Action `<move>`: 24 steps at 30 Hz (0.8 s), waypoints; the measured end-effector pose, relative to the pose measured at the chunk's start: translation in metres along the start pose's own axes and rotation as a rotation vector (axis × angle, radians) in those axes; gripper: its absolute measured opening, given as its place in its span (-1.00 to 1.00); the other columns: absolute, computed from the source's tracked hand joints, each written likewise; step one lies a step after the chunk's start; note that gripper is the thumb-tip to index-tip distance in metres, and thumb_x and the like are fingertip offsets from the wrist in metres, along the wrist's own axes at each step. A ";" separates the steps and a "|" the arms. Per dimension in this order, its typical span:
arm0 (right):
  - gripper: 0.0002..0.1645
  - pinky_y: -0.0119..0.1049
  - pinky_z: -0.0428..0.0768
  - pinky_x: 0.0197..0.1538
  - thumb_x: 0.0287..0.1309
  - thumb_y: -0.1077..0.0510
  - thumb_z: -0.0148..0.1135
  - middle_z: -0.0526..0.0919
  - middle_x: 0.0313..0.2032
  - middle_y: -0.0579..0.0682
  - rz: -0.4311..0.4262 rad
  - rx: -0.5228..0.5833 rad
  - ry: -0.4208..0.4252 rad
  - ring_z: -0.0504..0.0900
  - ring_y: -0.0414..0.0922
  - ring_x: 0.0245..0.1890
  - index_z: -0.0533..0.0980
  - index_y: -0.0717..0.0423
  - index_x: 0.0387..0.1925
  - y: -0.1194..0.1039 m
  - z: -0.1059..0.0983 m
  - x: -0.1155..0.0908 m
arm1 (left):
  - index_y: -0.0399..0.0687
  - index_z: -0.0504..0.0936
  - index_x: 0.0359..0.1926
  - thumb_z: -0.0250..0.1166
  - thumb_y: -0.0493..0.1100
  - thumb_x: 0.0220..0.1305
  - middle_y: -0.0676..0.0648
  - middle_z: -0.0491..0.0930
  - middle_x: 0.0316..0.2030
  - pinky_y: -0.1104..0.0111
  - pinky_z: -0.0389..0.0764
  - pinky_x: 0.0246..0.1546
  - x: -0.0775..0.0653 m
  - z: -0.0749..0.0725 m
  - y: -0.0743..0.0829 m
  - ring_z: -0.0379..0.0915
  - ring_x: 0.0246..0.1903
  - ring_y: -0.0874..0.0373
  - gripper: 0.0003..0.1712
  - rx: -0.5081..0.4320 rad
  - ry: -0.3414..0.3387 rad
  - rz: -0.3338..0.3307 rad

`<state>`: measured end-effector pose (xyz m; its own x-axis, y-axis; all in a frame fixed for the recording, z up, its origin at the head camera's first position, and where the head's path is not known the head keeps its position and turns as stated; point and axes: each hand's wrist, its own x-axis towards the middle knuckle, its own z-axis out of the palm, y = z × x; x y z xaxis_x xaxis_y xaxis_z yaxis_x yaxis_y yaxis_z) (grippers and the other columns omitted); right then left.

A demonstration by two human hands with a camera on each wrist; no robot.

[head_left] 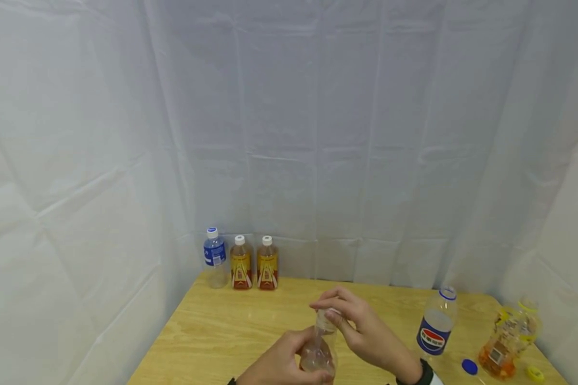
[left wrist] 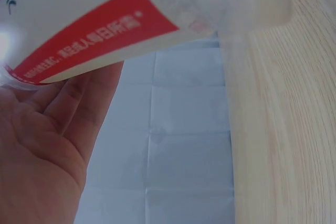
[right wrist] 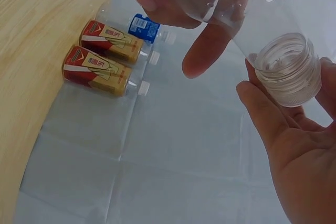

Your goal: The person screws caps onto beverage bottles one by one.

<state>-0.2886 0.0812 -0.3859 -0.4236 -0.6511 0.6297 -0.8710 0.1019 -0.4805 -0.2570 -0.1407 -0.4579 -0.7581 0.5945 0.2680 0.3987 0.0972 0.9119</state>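
Near the front of the table, my left hand (head_left: 289, 357) grips the body of a clear plastic bottle (head_left: 319, 355), which stands roughly upright. My right hand (head_left: 361, 323) is at the bottle's top, its thumb and fingers around a clear cap (right wrist: 295, 90) on the threaded neck. In the left wrist view the bottle (left wrist: 100, 17) shows a white label with a red band. The left palm (left wrist: 37, 156) lies against the bottle's far side. At the top of the right wrist view the left fingers wrap the bottle.
At the back left stand a blue-labelled bottle (head_left: 215, 255) and two yellow-and-red-labelled bottles (head_left: 241, 267), all capped. To the right stand an uncapped blue-labelled bottle (head_left: 434, 331) and an uncapped orange-and-yellow bottle (head_left: 498, 355). A blue cap (head_left: 469, 367) and yellow cap (head_left: 534, 373) lie nearby.
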 end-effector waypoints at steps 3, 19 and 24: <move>-0.62 -0.28 0.65 -0.06 0.55 0.31 0.08 0.62 0.03 -0.09 0.005 -0.029 0.019 0.62 -0.19 -0.01 0.66 -0.07 0.17 0.000 0.000 0.000 | 0.02 0.63 0.15 0.37 -0.12 0.41 0.17 0.74 -0.18 0.43 0.69 -0.13 0.001 0.000 0.000 0.69 -0.24 0.33 -0.67 0.023 0.011 0.006; -0.64 -0.21 0.68 0.06 0.55 0.00 0.18 0.63 0.13 -0.15 0.235 -0.089 -0.007 0.63 -0.11 0.11 0.63 -0.13 0.26 -0.001 -0.003 0.001 | 0.11 0.62 -0.09 0.51 0.07 0.29 0.23 0.68 -0.28 0.44 0.69 -0.31 0.003 0.008 -0.002 0.64 -0.29 0.39 -0.69 0.288 0.218 0.072; -0.56 -0.16 0.63 0.18 0.63 0.18 0.01 0.59 0.30 0.01 0.152 0.044 -0.137 0.57 -0.06 0.27 0.52 -0.07 0.40 0.004 -0.017 -0.002 | 0.04 0.65 -0.02 0.51 0.07 0.28 0.23 0.68 -0.28 0.43 0.69 -0.30 0.003 0.006 -0.003 0.63 -0.31 0.39 -0.63 0.291 0.218 0.083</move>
<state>-0.2960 0.0961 -0.3786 -0.5093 -0.7272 0.4603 -0.7865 0.1761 -0.5919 -0.2571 -0.1345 -0.4613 -0.7967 0.4293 0.4254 0.5695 0.2977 0.7662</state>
